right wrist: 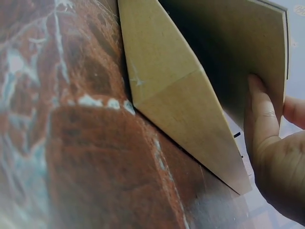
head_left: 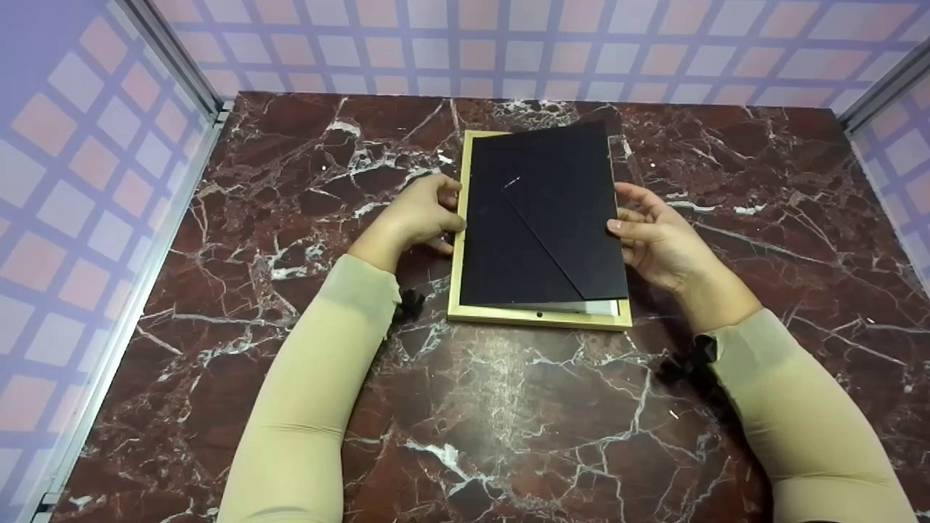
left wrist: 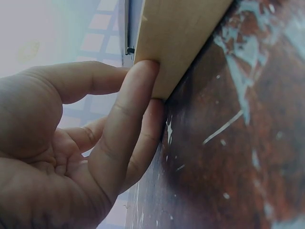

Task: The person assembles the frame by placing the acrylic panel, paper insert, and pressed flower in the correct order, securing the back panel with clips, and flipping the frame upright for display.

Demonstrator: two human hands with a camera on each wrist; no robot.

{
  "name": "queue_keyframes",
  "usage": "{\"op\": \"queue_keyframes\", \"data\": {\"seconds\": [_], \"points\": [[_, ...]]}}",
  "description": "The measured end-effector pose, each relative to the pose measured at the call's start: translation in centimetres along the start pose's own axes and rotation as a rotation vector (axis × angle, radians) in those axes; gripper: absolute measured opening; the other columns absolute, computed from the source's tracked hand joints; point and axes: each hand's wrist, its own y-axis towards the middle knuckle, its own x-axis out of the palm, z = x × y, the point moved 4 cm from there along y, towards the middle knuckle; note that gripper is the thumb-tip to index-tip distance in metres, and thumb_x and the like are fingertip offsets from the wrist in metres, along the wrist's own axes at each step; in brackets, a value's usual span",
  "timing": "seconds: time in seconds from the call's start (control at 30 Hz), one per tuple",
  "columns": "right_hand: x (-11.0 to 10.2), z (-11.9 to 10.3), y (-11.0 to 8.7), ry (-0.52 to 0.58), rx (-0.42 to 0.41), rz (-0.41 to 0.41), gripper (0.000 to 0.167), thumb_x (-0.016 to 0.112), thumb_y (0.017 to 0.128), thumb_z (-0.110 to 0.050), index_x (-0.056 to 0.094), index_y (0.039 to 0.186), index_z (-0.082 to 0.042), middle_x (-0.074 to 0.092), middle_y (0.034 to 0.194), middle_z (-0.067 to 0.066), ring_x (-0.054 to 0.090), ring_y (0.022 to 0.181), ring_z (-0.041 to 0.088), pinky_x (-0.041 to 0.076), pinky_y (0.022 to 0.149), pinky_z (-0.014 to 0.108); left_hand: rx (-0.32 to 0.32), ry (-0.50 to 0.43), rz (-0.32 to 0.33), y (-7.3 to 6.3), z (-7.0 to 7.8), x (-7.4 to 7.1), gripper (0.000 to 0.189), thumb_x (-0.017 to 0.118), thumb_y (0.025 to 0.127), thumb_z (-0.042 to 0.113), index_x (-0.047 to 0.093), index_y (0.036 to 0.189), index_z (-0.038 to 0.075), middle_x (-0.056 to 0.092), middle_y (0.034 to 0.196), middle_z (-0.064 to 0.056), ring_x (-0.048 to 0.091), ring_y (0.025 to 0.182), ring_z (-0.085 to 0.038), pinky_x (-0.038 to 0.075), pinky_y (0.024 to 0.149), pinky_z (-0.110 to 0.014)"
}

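Right hand (head_left: 661, 240): the right edge of a black backing board (head_left: 541, 232) is pinched between thumb and fingers. Left hand (head_left: 421, 211): fingers loosely extended, fingertips rested against the left outer side of a gold-coloured picture frame (head_left: 501, 316). Frame: laid flat on the tabletop (head_left: 508, 421), between the two hands. Backing board: placed over the frame, right side raised; a brown underside is shown in the right wrist view, and the black upper face is crossed by a diagonal line. Tabletop: dark red, veined in white. Back wall (head_left: 501, 54): patterned with pink and whitish squares on lilac.
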Motion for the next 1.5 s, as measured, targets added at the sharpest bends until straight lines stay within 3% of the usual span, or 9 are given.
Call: {"op": "queue_keyframes", "data": {"seconds": [0.17, 0.4, 0.6, 0.7, 1.03, 1.3, 1.5], "points": [[-0.1, -0.5, -0.2, -0.040, -0.012, 0.015, 0.058, 0.062, 0.107, 0.012, 0.048, 0.156, -0.016, 0.076, 0.107, -0.002, 0.073, 0.078, 0.008, 0.065, 0.061, 0.018, 0.005, 0.007, 0.001, -0.2, 0.2, 0.0, 0.074, 0.071, 0.094, -0.010, 0.048, 0.163, 0.002, 0.052, 0.143, -0.019, 0.069, 0.091, -0.028, 0.073, 0.057, -0.030], [-0.8, -1.0, -0.1, -0.207, -0.052, 0.053, 0.054, 0.061, 0.104, 0.016, 0.057, 0.153, -0.006, 0.071, 0.115, 0.000, 0.067, 0.084, 0.007, 0.058, 0.062, 0.015, 0.006, 0.018, 0.006, -0.2, 0.3, 0.0, 0.074, 0.070, 0.094, -0.010, 0.048, 0.164, 0.002, 0.053, 0.144, -0.019, 0.069, 0.090, -0.026, 0.073, 0.056, -0.029], [-1.5, -0.9, 0.1, -0.358, -0.078, 0.049, 0.068, 0.063, 0.101, 0.017, 0.044, 0.166, 0.010, 0.067, 0.116, -0.002, 0.064, 0.089, 0.008, 0.053, 0.063, 0.013, -0.003, 0.017, 0.004, -0.1, 0.3, 0.0, 0.075, 0.070, 0.095, -0.010, 0.047, 0.165, 0.003, 0.054, 0.147, -0.021, 0.069, 0.091, -0.026, 0.073, 0.057, -0.030], [-1.7, -0.8, 0.2, -0.421, -0.077, 0.039, 0.071, 0.064, 0.101, 0.016, 0.041, 0.167, 0.012, 0.063, 0.118, -0.002, 0.062, 0.093, 0.008, 0.053, 0.064, 0.013, -0.007, 0.016, 0.002, -0.1, 0.2, 0.0, 0.076, 0.070, 0.095, -0.011, 0.046, 0.166, 0.003, 0.053, 0.149, -0.021, 0.069, 0.092, -0.027, 0.073, 0.057, -0.031], [-2.0, -0.3, 0.3, -0.842, -0.036, 0.008, 0.078, 0.078, 0.100, -0.001, 0.044, 0.170, 0.002, 0.055, 0.124, 0.005, 0.060, 0.092, 0.004, 0.057, 0.070, 0.014, 0.001, 0.018, 0.004, 0.0, 0.1, 0.1, 0.077, 0.070, 0.092, -0.012, 0.047, 0.165, 0.001, 0.054, 0.150, -0.023, 0.071, 0.096, -0.030, 0.074, 0.057, -0.031], [-1.8, -0.6, 0.2, -1.048, -0.037, 0.002, 0.081, 0.083, 0.100, -0.012, 0.045, 0.171, -0.001, 0.062, 0.118, 0.009, 0.058, 0.095, 0.007, 0.053, 0.071, 0.012, -0.001, 0.020, 0.008, 0.0, 0.1, 0.1, 0.075, 0.071, 0.092, -0.012, 0.048, 0.163, 0.001, 0.055, 0.151, -0.023, 0.070, 0.096, -0.030, 0.074, 0.058, -0.031], [-1.7, -0.8, 0.1, -1.095, -0.051, 0.008, 0.080, 0.086, 0.100, -0.015, 0.048, 0.170, -0.004, 0.060, 0.114, 0.008, 0.055, 0.090, 0.009, 0.049, 0.065, 0.015, -0.005, 0.014, 0.005, 0.1, 0.1, 0.1, 0.075, 0.070, 0.093, -0.012, 0.048, 0.164, 0.001, 0.055, 0.150, -0.023, 0.070, 0.094, -0.029, 0.074, 0.058, -0.030]]}}
